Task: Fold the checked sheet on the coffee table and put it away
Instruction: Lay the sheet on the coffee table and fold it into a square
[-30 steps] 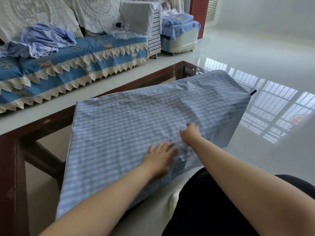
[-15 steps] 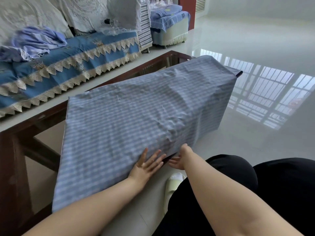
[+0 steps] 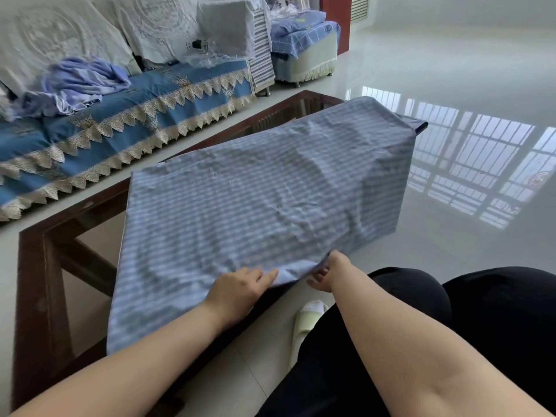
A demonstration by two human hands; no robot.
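A: At the near edge of the table (image 3: 39, 281), your right hand (image 3: 328, 273) pinches the hem of the sheet (image 3: 255, 191). Your left hand (image 3: 240, 291) lies flat on it and grips nothing.
B: What may go wrong?
A: The sheet hangs over the table's right end. If you pull with one pinch only, it may slide onto the floor (image 3: 451, 70).

Creased cotton-like sheet (image 3: 240, 206); glossy wooden table (image 3: 39, 281).
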